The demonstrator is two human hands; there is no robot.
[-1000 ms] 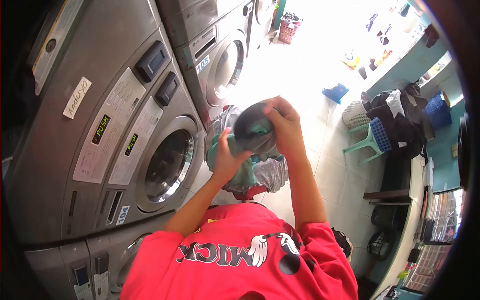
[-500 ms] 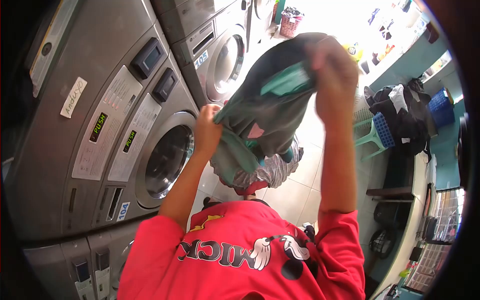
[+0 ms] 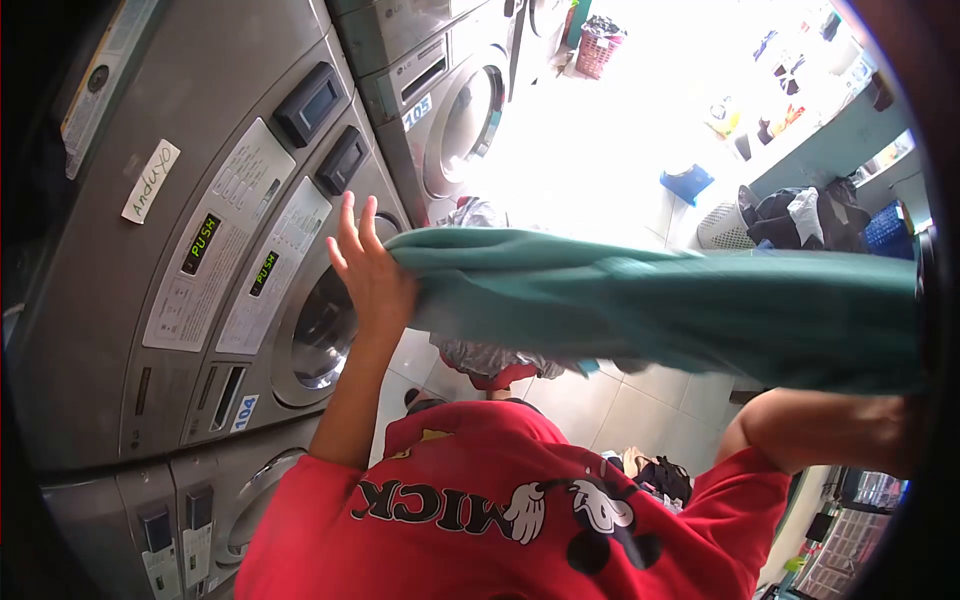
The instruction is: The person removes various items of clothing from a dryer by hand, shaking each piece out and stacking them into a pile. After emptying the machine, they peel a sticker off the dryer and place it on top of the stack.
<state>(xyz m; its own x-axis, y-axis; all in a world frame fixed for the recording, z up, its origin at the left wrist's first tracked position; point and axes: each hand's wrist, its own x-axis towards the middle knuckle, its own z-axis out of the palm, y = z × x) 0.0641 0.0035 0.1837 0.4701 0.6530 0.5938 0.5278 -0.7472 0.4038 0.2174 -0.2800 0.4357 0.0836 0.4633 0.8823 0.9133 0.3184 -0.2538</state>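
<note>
A green garment (image 3: 650, 300) is stretched wide across the middle of the view, between my two hands. My left hand (image 3: 365, 265) pinches its left end in front of the washer door, with the fingers spread upward. At the far right edge my right hand (image 3: 892, 437) sits under the garment's other end; only the wrist and forearm show, and the fingers are hidden by the cloth. Below the garment lies a heap of grey and red laundry (image 3: 490, 355) on the floor.
Steel front-loading washers line the left: number 104 (image 3: 320, 330) beside my left hand, number 105 (image 3: 465, 120) farther off. A white basket (image 3: 720, 225), dark clothes piled on a chair (image 3: 800, 215), a blue dustpan (image 3: 685, 183) and a red basket (image 3: 598, 50) stand on the tiled floor.
The garment was bunched and lifted between my hands; now it is pulled out flat. My right hand swung far right, and my left hand moved toward washer 104.
</note>
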